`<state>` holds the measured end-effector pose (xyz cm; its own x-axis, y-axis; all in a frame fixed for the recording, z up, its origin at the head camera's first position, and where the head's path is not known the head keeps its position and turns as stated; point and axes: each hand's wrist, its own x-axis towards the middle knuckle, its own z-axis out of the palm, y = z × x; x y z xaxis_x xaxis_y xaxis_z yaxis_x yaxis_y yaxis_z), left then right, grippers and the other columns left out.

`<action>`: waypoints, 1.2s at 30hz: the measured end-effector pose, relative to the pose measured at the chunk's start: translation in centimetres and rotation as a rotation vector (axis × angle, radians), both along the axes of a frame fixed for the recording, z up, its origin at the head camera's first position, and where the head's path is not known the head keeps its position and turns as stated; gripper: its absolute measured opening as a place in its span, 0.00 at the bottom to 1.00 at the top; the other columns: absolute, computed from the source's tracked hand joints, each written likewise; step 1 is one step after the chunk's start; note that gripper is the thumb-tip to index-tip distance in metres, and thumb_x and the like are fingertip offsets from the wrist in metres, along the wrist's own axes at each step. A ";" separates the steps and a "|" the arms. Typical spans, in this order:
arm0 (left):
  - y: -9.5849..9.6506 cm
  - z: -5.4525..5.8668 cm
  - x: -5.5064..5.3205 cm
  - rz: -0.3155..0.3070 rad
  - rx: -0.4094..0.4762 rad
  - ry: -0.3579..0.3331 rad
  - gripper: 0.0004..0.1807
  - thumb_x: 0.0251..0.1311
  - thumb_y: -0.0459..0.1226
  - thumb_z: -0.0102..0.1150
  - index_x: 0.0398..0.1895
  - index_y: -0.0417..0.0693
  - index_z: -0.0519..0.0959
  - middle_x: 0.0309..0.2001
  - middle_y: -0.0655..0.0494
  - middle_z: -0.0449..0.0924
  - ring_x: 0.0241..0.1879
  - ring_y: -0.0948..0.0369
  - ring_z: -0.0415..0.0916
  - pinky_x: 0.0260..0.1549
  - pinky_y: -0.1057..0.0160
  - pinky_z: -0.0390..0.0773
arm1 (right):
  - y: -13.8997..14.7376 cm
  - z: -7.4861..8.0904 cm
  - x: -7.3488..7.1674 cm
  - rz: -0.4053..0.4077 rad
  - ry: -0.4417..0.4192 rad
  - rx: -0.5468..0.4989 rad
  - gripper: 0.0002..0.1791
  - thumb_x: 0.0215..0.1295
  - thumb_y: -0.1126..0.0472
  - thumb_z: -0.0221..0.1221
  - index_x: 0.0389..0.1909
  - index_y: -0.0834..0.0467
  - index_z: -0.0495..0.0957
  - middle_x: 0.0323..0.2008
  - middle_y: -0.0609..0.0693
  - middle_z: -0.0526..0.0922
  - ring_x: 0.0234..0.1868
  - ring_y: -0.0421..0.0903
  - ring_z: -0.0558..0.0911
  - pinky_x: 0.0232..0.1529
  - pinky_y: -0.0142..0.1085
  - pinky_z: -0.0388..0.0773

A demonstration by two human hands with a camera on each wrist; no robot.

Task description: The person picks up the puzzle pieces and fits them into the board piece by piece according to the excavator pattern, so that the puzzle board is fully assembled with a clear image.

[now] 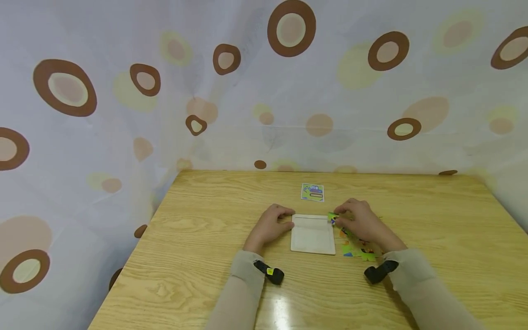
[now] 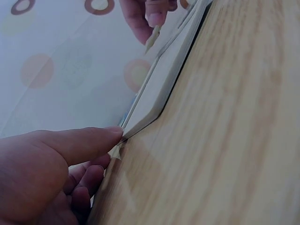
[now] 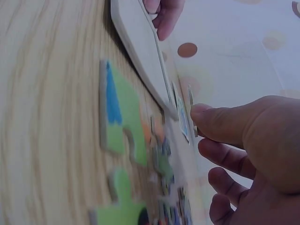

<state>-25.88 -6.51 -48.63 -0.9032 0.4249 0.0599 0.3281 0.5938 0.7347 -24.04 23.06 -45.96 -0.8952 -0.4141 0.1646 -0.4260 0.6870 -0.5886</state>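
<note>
A white puzzle tray (image 1: pixel 313 240) with a raised rim lies on the wooden table. My left hand (image 1: pixel 272 225) is at its left side, thumb and forefinger touching the edge near the far corner; the left wrist view shows the thumb (image 2: pixel 101 143) against that edge. Over the tray's far right corner, my right hand (image 1: pixel 363 223) pinches a green jigsaw piece (image 1: pixel 332 217) between thumb and fingers. The right wrist view shows this piece (image 3: pixel 191 101) edge-on. Several loose jigsaw pieces (image 1: pixel 350 250) lie right of the tray, partly hidden beneath my right hand.
Beyond the tray lies a small square picture card (image 1: pixel 312 192) in green, blue and purple. A patterned white curtain (image 1: pixel 247 142) hangs along the table's back edge and left side. The wooden table (image 1: pixel 194 238) extends to both sides of the arms.
</note>
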 end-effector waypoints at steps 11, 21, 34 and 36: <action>0.0 0.0 0.0 0.000 -0.010 0.008 0.18 0.65 0.39 0.64 0.58 0.49 0.81 0.53 0.55 0.75 0.48 0.61 0.70 0.51 0.63 0.72 | -2.9 0.4 0.2 0.024 -0.021 -0.019 0.12 0.66 0.64 0.64 0.49 0.63 0.83 0.46 0.56 0.79 0.51 0.59 0.72 0.54 0.58 0.65; 0.0 -0.1 -0.2 0.006 -0.013 0.003 0.19 0.65 0.39 0.64 0.58 0.48 0.80 0.52 0.55 0.75 0.48 0.61 0.70 0.51 0.63 0.71 | -5.2 -0.5 -0.2 0.081 0.034 -0.001 0.11 0.64 0.63 0.66 0.46 0.62 0.85 0.42 0.53 0.80 0.45 0.54 0.75 0.47 0.50 0.68; -0.1 0.0 -0.2 -0.001 -0.010 0.017 0.19 0.65 0.38 0.64 0.58 0.48 0.80 0.52 0.54 0.75 0.48 0.61 0.71 0.51 0.63 0.72 | -7.4 -0.5 -1.1 0.094 -0.005 0.033 0.10 0.64 0.65 0.65 0.46 0.62 0.85 0.40 0.51 0.81 0.45 0.53 0.76 0.48 0.51 0.72; -0.1 0.1 -0.2 -0.005 -0.007 0.020 0.19 0.65 0.38 0.64 0.58 0.47 0.80 0.52 0.54 0.75 0.48 0.61 0.71 0.51 0.62 0.72 | -7.6 -0.5 -1.2 0.104 0.005 0.043 0.11 0.64 0.65 0.65 0.46 0.63 0.85 0.40 0.51 0.81 0.45 0.53 0.76 0.48 0.51 0.72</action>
